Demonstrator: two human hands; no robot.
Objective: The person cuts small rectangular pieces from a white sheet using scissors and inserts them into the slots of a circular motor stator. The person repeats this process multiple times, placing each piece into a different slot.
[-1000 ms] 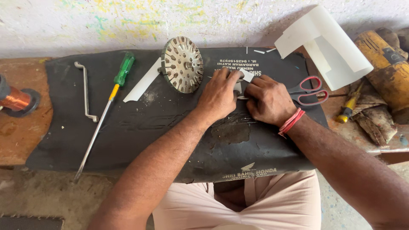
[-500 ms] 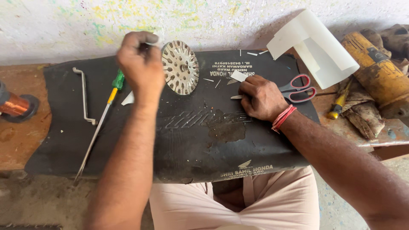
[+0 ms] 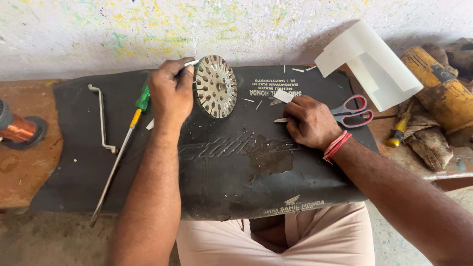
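Fingers of the left hand [image 3: 171, 92] are being pinched on a white paper strip [image 3: 191, 63] at the slotted metal disc [image 3: 215, 86], standing on a black rubber mat [image 3: 88, 162]. Right hand [image 3: 309, 121] fingers are being pressed on paper slips [image 3: 283, 95]. Brown surface [image 3: 22, 167] is being backed by a paint-speckled wall [image 3: 98, 29].

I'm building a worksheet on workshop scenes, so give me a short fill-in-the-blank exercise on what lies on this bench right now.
1. The left hand holds a white strip against the slotted metal ____.
2. The scissors beside the right hand have ____ handles.
3. The long screwdriver has a ____ and yellow handle.
4. The spool at the bench's left edge is wound with ____ wire.

Missing words: disc; red; green; copper
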